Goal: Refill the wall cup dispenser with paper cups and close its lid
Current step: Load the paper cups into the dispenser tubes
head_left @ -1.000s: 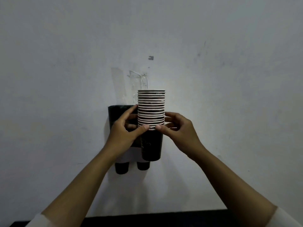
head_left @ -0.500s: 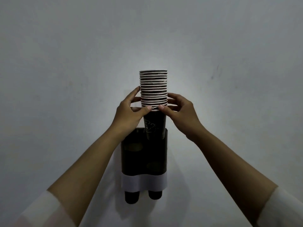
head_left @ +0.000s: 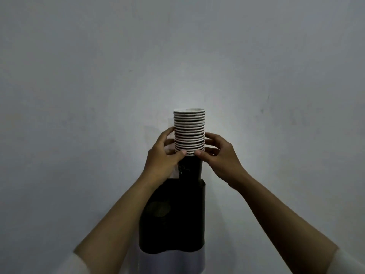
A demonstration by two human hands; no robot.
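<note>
A stack of dark paper cups (head_left: pixel 189 131) with white rims stands upright above the right side of the dark wall cup dispenser (head_left: pixel 173 220). The lowest cup's bottom (head_left: pixel 190 169) dips just into the dispenser's open top. My left hand (head_left: pixel 162 157) grips the stack from the left and my right hand (head_left: pixel 219 155) grips it from the right, thumbs meeting under the lowest rim. A round opening (head_left: pixel 159 208) shows through the dispenser's left side. No lid is visible.
A plain grey wall (head_left: pixel 276 76) fills the view behind the dispenser. A white band (head_left: pixel 171 262) wraps the dispenser's lower part, cut off by the bottom edge of the frame.
The cup stack, held by both hands, has gone from in front of the dispenser to above its top. The view has tilted, so the dispenser sits lower in frame.
</note>
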